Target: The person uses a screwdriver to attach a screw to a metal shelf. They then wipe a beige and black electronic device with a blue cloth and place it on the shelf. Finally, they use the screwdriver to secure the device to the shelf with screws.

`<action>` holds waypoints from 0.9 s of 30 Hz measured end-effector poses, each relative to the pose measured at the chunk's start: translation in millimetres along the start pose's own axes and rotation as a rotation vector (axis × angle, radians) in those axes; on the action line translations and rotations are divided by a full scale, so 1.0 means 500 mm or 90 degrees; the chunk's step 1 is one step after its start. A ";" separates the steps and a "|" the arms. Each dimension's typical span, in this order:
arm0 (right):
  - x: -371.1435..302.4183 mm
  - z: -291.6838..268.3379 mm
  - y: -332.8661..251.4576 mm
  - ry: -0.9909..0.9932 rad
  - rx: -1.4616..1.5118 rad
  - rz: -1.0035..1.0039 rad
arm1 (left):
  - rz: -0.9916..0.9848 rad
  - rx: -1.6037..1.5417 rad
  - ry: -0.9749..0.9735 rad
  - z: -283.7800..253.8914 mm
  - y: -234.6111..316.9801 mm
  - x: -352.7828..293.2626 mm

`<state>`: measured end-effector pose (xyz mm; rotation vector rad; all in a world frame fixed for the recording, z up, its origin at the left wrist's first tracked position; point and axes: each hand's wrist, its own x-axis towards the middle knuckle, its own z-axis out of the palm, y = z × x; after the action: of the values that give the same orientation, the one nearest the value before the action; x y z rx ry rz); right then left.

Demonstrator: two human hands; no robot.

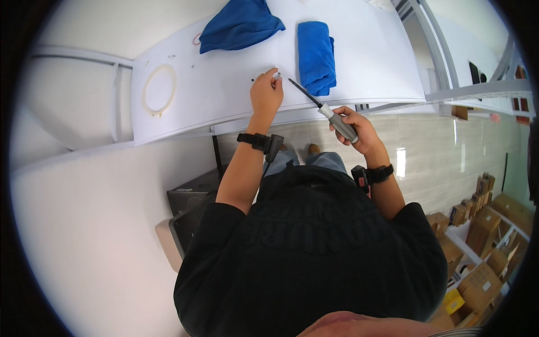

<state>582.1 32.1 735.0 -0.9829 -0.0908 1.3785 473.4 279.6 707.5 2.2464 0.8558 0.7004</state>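
Observation:
My right hand (355, 128) is closed around the grey handle of a screwdriver (343, 124), whose dark shaft points up and left over the table's near edge. The screwdriver's tip is a short way from my left hand (266, 93), above the white table. Between the left thumb and fingers is a small whitish piece (276, 75), too small to name; tip and piece look apart. A tiny dark bit (252, 80) lies just left of that hand. Farther left, a thin cream-coloured ring (145, 94) lies flat.
A folded blue towel (316, 56) lies beyond the screwdriver, and a blue cloth bag (238, 28) with a reddish cord sits farther back. Small bits (171, 56) are near the ring. Grey metal rails (477, 91) frame the right side. Cardboard boxes (482, 283) stand at lower right.

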 end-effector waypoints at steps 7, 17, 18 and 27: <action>0.031 -0.009 -0.010 -0.117 -0.092 0.064 | -0.257 -0.594 0.049 -0.040 0.027 -0.147; 0.005 0.054 0.107 -0.436 -0.292 0.458 | -0.455 -0.728 0.542 -0.079 0.129 -0.567; -0.010 0.057 0.132 -0.456 -0.321 0.474 | -0.458 -0.745 0.582 -0.070 0.133 -0.610; -0.215 0.156 0.389 -0.568 -0.304 0.543 | -0.417 -0.801 0.725 -0.183 0.130 -0.967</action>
<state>359.3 -40.7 713.1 -0.7191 -0.7647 2.6004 125.0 -73.7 693.5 0.3015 1.0582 1.5762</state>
